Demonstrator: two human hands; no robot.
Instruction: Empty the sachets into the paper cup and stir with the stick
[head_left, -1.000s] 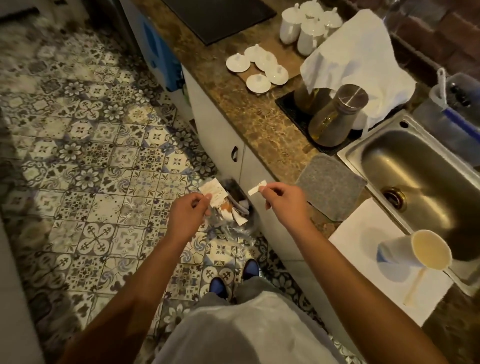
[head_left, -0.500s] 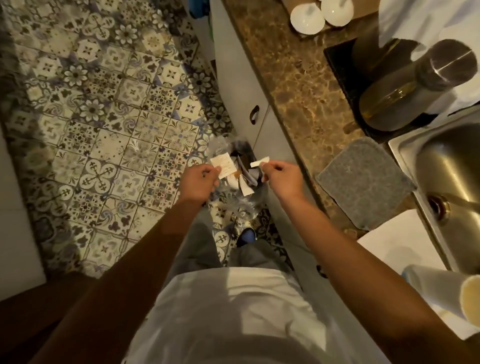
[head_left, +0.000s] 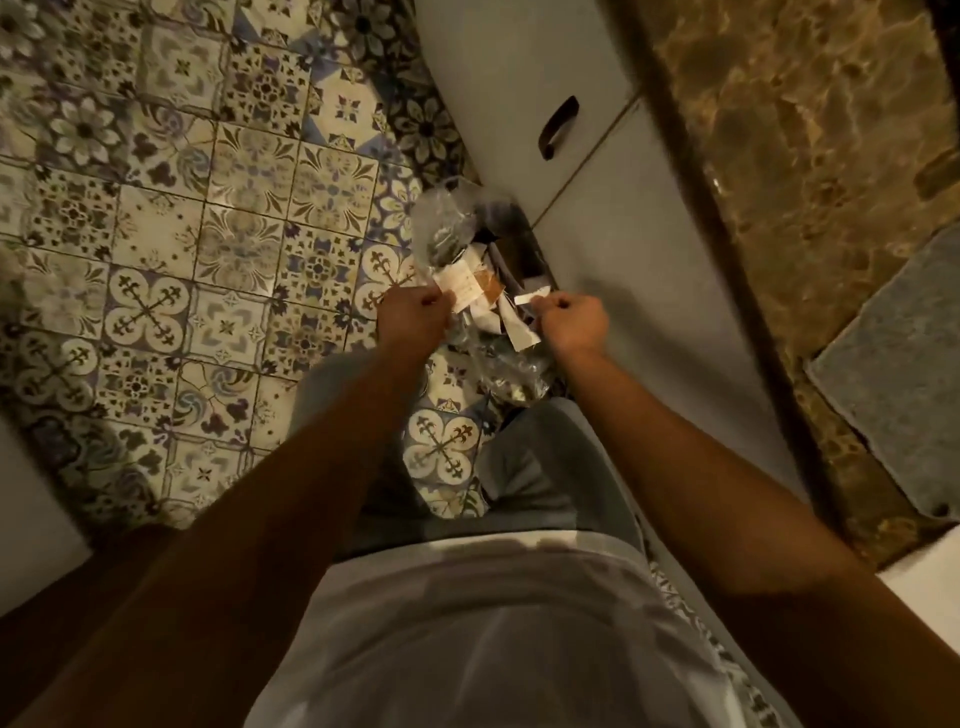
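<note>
Below both outstretched arms, a small bin lined with a clear plastic bag stands on the patterned tile floor, against the pale cabinet front. Left hand has its fingers curled and pinches a torn white and tan sachet at the sachet's near edge; the sachet sticks out beyond the knuckles, over the bin opening. Right hand is likewise curled and pinches a small white paper strip, which projects from the fingertips toward the left hand. Both hands sit side by side and apart, with the bin contents visible in the gap between them. Just beyond and beneath the right hand, further scraps of white paper lie inside the bag. Beyond the right hand, higher on the cabinet front, is a dark handle. To the right of the right arm runs a brown stone counter, with a grey mat lying on it near the edge. Near the body, grey trousers and a white shirt fill the lower part of the head view. Neither the paper cup nor the stirring stick falls within the view.
</note>
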